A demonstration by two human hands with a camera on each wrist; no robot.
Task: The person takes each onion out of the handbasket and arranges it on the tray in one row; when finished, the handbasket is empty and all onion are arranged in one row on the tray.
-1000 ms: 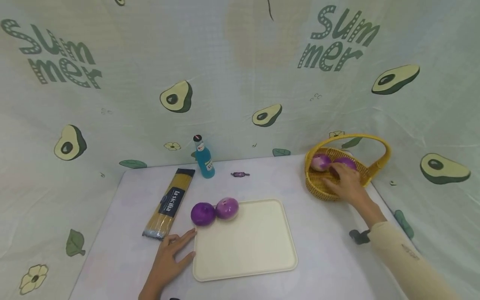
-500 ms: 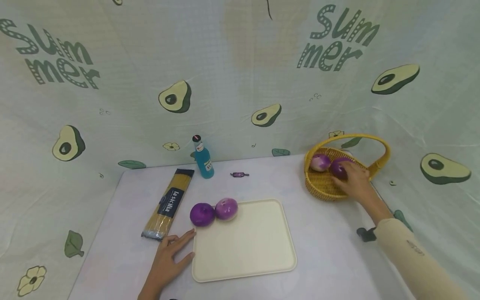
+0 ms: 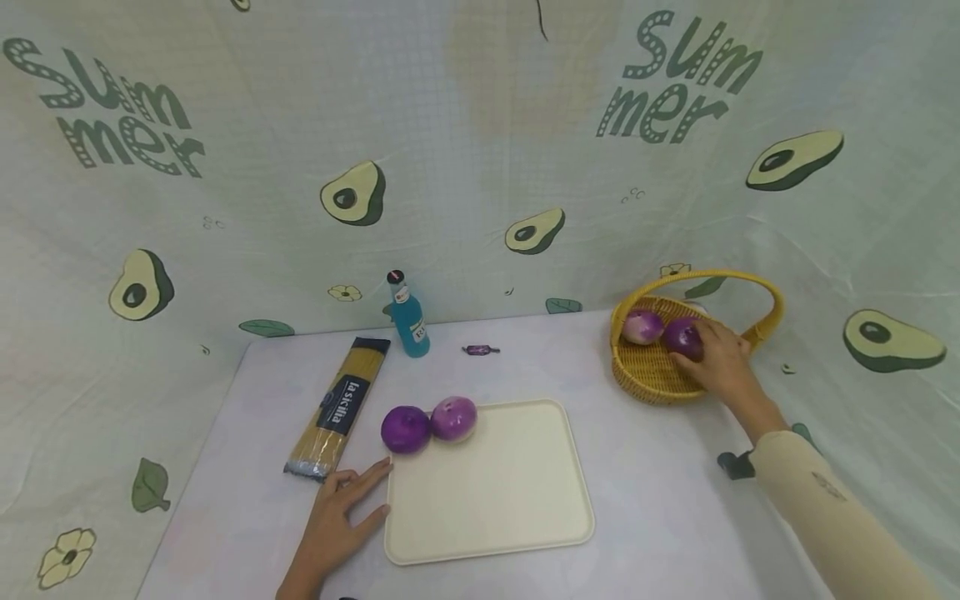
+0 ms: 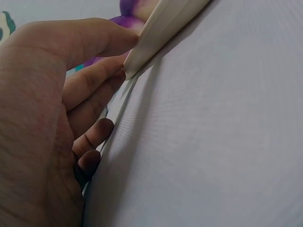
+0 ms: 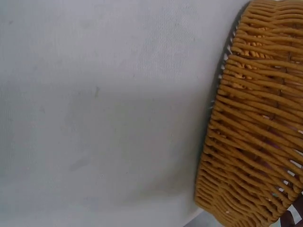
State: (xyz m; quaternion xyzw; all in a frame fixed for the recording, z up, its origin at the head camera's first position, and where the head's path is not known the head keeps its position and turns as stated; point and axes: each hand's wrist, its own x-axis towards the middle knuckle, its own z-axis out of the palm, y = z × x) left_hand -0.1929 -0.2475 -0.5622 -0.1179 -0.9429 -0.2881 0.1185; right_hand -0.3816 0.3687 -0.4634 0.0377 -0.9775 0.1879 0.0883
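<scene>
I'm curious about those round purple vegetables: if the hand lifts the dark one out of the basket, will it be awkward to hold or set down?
Probably easy to grip: the right hand spans the purple vegetable. Its skin looks smooth, so perhaps slippery. Being round, it would likely roll if set on the flat tray.

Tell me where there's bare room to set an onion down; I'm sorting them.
Most of the tray is bare; two onions crowd its far-left corner. The tabletop between tray and basket is also free.

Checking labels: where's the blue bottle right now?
Head view: the blue bottle stands upright at the table's back edge, left of centre, just right of the spaghetti pack's far end and left of a small wrapped candy.
</scene>
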